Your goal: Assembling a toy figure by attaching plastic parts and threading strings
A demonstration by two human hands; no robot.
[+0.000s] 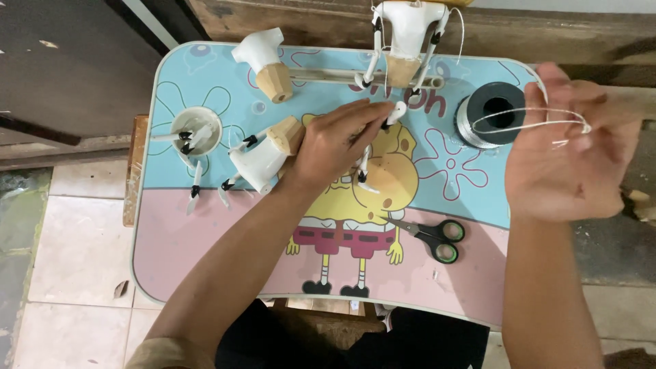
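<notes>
My left hand (336,140) rests on the small cartoon-printed table (205,239), fingertips pinching a white puppet limb piece (396,111) with black joints; more white limb segments (363,171) trail below the hand. My right hand (570,154) is raised at the right, palm up, with a loop of thin white string (529,117) wound around its fingers. The string runs from a black spool (493,113) standing just left of that hand. A white and wooden puppet body (263,157) lies beside my left wrist.
Another puppet torso (265,63) lies at the table's back left, and a third (404,41) with attached arms at the back middle. A white cup (196,130) holds spare limb pieces. Black-and-green scissors (432,236) lie near the front right. Tiled floor lies to the left.
</notes>
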